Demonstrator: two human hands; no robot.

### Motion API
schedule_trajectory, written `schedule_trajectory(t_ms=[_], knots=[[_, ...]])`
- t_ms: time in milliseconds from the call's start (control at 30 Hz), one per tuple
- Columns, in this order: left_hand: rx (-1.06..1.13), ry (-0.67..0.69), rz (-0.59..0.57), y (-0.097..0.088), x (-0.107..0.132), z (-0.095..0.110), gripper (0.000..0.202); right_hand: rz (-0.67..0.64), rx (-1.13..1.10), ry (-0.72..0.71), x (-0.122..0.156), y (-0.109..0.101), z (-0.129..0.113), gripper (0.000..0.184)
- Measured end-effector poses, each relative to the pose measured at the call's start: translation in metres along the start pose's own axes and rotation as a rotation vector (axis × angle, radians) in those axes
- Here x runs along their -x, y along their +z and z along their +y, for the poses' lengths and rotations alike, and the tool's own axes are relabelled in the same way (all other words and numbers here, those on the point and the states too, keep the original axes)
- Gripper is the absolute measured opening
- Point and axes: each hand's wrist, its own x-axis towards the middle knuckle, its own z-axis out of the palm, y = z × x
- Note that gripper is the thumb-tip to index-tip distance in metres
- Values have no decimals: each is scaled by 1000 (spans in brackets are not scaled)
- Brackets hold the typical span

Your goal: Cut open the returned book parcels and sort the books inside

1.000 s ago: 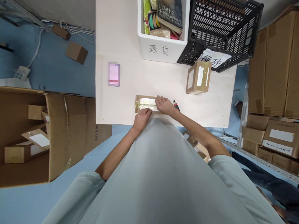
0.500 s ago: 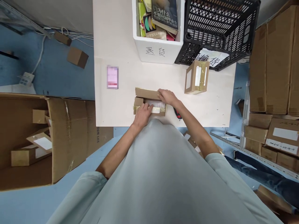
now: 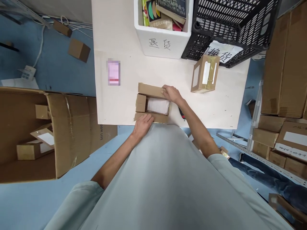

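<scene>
Cardboard box [image 3: 152, 103] at near edge of bench [image 3: 120, 105], flaps already spread, white packet [image 3: 157, 106] exposed and lying inside; left hand [image 3: 143, 124] resting flat on near flap, right hand [image 3: 171, 94] grasping far flap.

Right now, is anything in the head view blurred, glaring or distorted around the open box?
Head view: even light, faint shadows, no glare on the white packet in the small box; left hand and right hand are sharp; the pink patch on the table is pixelated; toward the borders the big carton looks lens-skewed.
</scene>
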Motion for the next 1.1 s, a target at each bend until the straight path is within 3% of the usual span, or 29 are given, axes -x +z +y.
schedule_trajectory(t_ms=[200,333,500,633,767,933,1100], knots=[[2,-91,-77,19,10,-1,30,37,-49,-26,1,12,8,45],[23,-107,-146,22,9,5,25,212,-184,-51,9,30,19,53],[131,-182,-61,2,7,16,32,476,-279,-108,55,51,37,45],[112,-192,-71,-19,-22,22,37,581,-357,-35,107,71,48,42],[29,-163,-178,-29,-70,30,43,551,-410,44,138,95,48,31],[-51,-207,-284,-24,-116,44,50,416,-489,117,144,116,36,23],[-92,-289,-399,-10,-129,43,38,387,-476,127,143,122,22,14]])
